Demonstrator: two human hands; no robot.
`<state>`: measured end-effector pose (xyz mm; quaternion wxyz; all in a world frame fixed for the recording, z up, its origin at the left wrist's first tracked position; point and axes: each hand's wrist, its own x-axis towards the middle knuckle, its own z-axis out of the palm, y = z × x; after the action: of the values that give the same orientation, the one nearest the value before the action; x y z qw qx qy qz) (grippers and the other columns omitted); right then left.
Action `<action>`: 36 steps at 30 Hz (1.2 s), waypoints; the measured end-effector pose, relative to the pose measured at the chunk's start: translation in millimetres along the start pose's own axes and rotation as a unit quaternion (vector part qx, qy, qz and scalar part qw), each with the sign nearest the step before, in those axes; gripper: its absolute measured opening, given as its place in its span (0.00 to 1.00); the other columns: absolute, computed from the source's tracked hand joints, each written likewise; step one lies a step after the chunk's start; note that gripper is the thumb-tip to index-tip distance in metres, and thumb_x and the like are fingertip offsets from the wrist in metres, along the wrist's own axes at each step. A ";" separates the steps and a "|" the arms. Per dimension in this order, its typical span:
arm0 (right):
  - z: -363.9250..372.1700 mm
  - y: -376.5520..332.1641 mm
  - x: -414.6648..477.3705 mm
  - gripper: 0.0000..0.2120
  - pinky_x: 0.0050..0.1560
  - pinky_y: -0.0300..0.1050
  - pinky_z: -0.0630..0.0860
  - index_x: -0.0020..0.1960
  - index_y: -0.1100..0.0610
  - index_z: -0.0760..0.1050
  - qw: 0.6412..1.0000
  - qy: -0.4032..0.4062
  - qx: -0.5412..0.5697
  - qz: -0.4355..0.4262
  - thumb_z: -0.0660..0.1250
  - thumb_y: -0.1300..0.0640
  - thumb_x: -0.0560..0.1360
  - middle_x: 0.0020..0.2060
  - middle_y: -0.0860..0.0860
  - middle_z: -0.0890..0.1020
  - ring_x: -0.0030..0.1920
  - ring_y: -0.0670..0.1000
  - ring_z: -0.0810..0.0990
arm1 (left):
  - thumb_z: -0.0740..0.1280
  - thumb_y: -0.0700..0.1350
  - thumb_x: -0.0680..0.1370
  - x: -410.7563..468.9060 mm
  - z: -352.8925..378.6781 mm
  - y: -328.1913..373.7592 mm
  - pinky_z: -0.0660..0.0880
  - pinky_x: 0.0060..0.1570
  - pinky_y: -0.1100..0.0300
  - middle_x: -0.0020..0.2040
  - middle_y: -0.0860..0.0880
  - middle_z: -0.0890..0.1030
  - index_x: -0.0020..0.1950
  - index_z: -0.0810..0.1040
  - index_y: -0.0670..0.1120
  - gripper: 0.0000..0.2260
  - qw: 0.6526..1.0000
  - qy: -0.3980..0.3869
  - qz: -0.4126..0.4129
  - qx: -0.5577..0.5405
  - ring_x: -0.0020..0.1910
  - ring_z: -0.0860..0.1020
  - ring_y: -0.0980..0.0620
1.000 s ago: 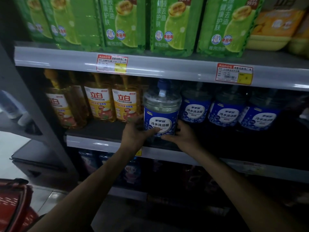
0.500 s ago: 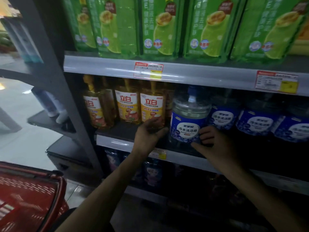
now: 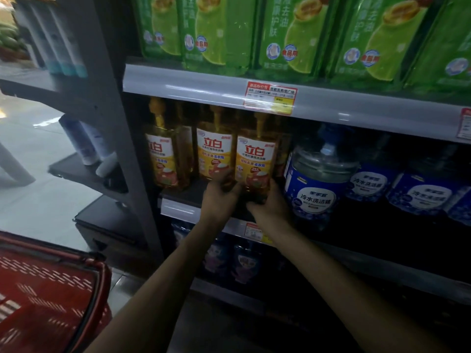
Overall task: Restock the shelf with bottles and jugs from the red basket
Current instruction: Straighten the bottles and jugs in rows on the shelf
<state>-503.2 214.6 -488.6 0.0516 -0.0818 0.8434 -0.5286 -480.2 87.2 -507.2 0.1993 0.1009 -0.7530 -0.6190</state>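
Hands grip the base of a yellow bottle [image 3: 254,161]: the left hand [image 3: 220,197] curls round its left side, the right hand [image 3: 270,207] round its right. The bottle stands upright on the middle shelf [image 3: 178,207], last in the yellow row, just beside a blue jug [image 3: 316,184]. A red basket [image 3: 51,289] sits low on the left.

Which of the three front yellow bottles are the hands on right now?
The rightmost yellow bottle, next to the blue-labelled jug: only it has the left hand and right hand gripping its base.
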 end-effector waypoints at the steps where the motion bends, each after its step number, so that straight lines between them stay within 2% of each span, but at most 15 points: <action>1: 3.6 -1.1 6.0 0.35 0.68 0.53 0.72 0.77 0.45 0.61 0.999 0.000 0.030 0.020 0.70 0.62 0.76 0.70 0.49 0.75 0.70 0.54 0.74 | 0.70 0.61 0.76 2.4 2.1 0.2 0.77 0.67 0.44 0.64 0.56 0.83 0.68 0.79 0.56 0.22 1.000 -0.009 -0.010 -0.019 0.65 0.80 0.56; 3: 9.2 -2.7 13.5 0.36 0.67 0.53 0.72 0.78 0.44 0.62 0.995 0.004 0.083 0.048 0.69 0.65 0.75 0.71 0.49 0.75 0.71 0.55 0.73 | 0.69 0.65 0.74 8.0 6.4 0.3 0.75 0.70 0.44 0.67 0.54 0.82 0.71 0.78 0.54 0.28 0.997 -0.020 -0.032 -0.074 0.68 0.79 0.53; 5: 13.1 -4.0 17.1 0.35 0.66 0.50 0.73 0.77 0.45 0.64 0.991 0.017 0.117 0.056 0.67 0.68 0.75 0.70 0.49 0.76 0.70 0.54 0.74 | 0.68 0.64 0.73 13.2 9.9 1.6 0.73 0.72 0.44 0.67 0.53 0.82 0.71 0.78 0.54 0.29 0.993 -0.024 -0.046 -0.102 0.68 0.78 0.52; 10: 19.9 -3.6 18.5 0.34 0.65 0.49 0.73 0.76 0.44 0.66 0.990 0.031 0.127 0.050 0.67 0.69 0.75 0.69 0.49 0.77 0.69 0.53 0.74 | 0.66 0.59 0.78 18.4 13.5 -0.8 0.73 0.72 0.42 0.65 0.54 0.82 0.70 0.79 0.54 0.22 0.991 -0.033 -0.044 -0.122 0.67 0.79 0.53; 13: 19.3 1.5 21.3 0.34 0.64 0.49 0.74 0.74 0.44 0.68 0.990 0.020 0.134 0.045 0.67 0.70 0.75 0.66 0.48 0.79 0.67 0.52 0.76 | 0.67 0.59 0.78 18.9 10.9 1.8 0.73 0.71 0.45 0.66 0.53 0.82 0.70 0.79 0.52 0.23 0.989 -0.041 -0.048 -0.134 0.67 0.79 0.52; 16: 16.3 7.9 22.1 0.35 0.68 0.54 0.75 0.74 0.42 0.68 0.991 -0.004 0.128 0.037 0.67 0.70 0.74 0.66 0.46 0.79 0.67 0.51 0.77 | 0.66 0.52 0.83 18.2 4.7 1.6 0.73 0.70 0.49 0.66 0.51 0.82 0.71 0.78 0.49 0.17 0.988 -0.044 -0.063 -0.131 0.67 0.78 0.51; 19: 22.0 14.4 16.4 0.34 0.66 0.54 0.76 0.75 0.43 0.66 0.996 0.019 0.091 0.011 0.66 0.71 0.76 0.68 0.47 0.77 0.68 0.51 0.76 | 0.67 0.50 0.84 14.9 -8.8 -1.5 0.76 0.62 0.57 0.61 0.54 0.83 0.68 0.79 0.50 0.13 0.993 0.010 -0.040 -0.108 0.64 0.79 0.55; 21: 35.1 13.0 13.9 0.36 0.67 0.54 0.75 0.77 0.43 0.62 0.999 0.002 0.049 -0.013 0.66 0.69 0.77 0.71 0.47 0.74 0.69 0.51 0.74 | 0.67 0.49 0.84 12.7 -22.8 -1.6 0.75 0.54 0.65 0.59 0.58 0.82 0.70 0.77 0.51 0.14 0.991 0.070 -0.024 -0.111 0.60 0.79 0.60; 24: 59.6 0.3 23.1 0.39 0.71 0.61 0.72 0.78 0.37 0.57 0.997 -0.040 0.015 -0.059 0.66 0.67 0.78 0.76 0.47 0.68 0.75 0.52 0.67 | 0.65 0.51 0.85 12.3 -42.8 -4.2 0.73 0.50 0.71 0.55 0.64 0.81 0.71 0.74 0.55 0.14 0.989 0.075 -0.025 -0.127 0.54 0.79 0.69; 26: 73.1 -12.2 32.0 0.39 0.73 0.61 0.70 0.79 0.38 0.59 0.996 -0.050 0.000 -0.073 0.66 0.67 0.77 0.78 0.47 0.65 0.78 0.53 0.64 | 0.63 0.52 0.86 12.8 -50.3 -7.2 0.74 0.57 0.65 0.57 0.63 0.81 0.67 0.77 0.58 0.11 0.989 0.049 -0.046 -0.133 0.56 0.78 0.67; 29: 85.3 -23.4 41.0 0.38 0.75 0.60 0.67 0.80 0.40 0.59 0.997 -0.048 -0.002 -0.066 0.65 0.68 0.78 0.79 0.48 0.61 0.79 0.54 0.59 | 0.61 0.54 0.86 17.0 -54.2 -8.3 0.75 0.67 0.55 0.61 0.55 0.84 0.65 0.81 0.54 0.13 0.982 0.020 -0.078 -0.171 0.63 0.80 0.56; 32: 93.3 -23.0 45.1 0.39 0.74 0.62 0.68 0.79 0.36 0.56 0.997 -0.043 -0.007 -0.061 0.65 0.66 0.78 0.80 0.47 0.59 0.80 0.55 0.59 | 0.61 0.57 0.85 22.4 -52.7 -3.1 0.75 0.65 0.56 0.59 0.55 0.85 0.61 0.81 0.56 0.12 0.975 0.003 -0.104 -0.198 0.62 0.81 0.56; 36: 88.5 -23.9 44.3 0.41 0.73 0.62 0.69 0.79 0.36 0.57 0.998 -0.053 0.003 -0.042 0.66 0.68 0.77 0.79 0.47 0.61 0.79 0.55 0.60 | 0.59 0.58 0.86 22.4 -52.6 -3.2 0.75 0.65 0.56 0.62 0.52 0.84 0.66 0.80 0.53 0.16 0.980 -0.014 -0.104 -0.170 0.63 0.80 0.54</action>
<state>-529.3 117.7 -505.6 0.0738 -0.1450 0.8335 -0.5279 -478.3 30.6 -498.2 0.1370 0.1348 -0.6251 -0.7565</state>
